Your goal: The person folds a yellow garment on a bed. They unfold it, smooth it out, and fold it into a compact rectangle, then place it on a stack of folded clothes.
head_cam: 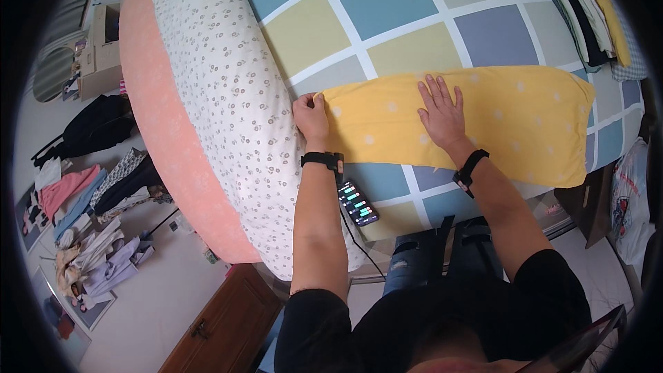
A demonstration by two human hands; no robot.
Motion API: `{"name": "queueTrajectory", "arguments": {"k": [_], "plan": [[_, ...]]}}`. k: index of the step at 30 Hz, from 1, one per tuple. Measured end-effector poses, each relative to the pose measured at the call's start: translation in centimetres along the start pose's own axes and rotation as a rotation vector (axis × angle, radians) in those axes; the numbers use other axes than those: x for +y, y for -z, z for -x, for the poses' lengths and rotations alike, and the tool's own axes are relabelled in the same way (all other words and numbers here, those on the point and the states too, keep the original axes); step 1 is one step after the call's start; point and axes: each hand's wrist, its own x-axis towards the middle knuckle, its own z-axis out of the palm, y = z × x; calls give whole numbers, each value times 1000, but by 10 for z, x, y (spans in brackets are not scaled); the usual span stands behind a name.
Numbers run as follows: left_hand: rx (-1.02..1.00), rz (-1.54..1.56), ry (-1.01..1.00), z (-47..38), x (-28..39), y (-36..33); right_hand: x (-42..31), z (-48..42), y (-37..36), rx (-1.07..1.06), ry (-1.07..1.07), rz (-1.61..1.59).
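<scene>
A yellow cloth (510,129) with pale dots lies folded into a long strip across the checked bed sheet (383,0). My left hand (311,118) pinches its far left corner between thumb and fingers, beside the rolled floral bedding. Flat on the middle of the cloth rests my right hand (443,114), palm down with the fingers spread. Both wrists wear black straps. Near my left forearm a phone (358,203) with a lit screen lies on the sheet, a black cable beside it.
White floral bedding (233,93) and a pink layer (155,88) run along the left of the bed. Folded clothes (582,10) are stacked at the far right. A plastic bag (632,202) hangs near the right edge. Clothes (98,264) hang on the left, above a wooden door (222,321).
</scene>
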Motion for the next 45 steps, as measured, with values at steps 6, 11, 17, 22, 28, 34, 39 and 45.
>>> {"name": "queueTrajectory", "arguments": {"k": [6,11,17,22,28,34,39,45], "plan": [[70,42,94,-8,2,-11,3,0,-1,3,26,18],[181,-133,79,-2,21,-18,0,-2,-1,-35,18,49],[-231,-222,-751,37,62,-38,4,-4,4,-48,11,-24],[-284,-577,-790,87,65,-88,16,8,18,57,36,-203],[-323,-613,-780,81,45,-92,150,45,34,134,-252,199],[-307,-742,-736,93,70,-86,304,77,76,146,-570,256],[-203,-760,-780,148,103,-115,265,70,77,165,-359,124],[-468,-778,-879,200,124,-167,286,77,73,186,-250,98]]}}
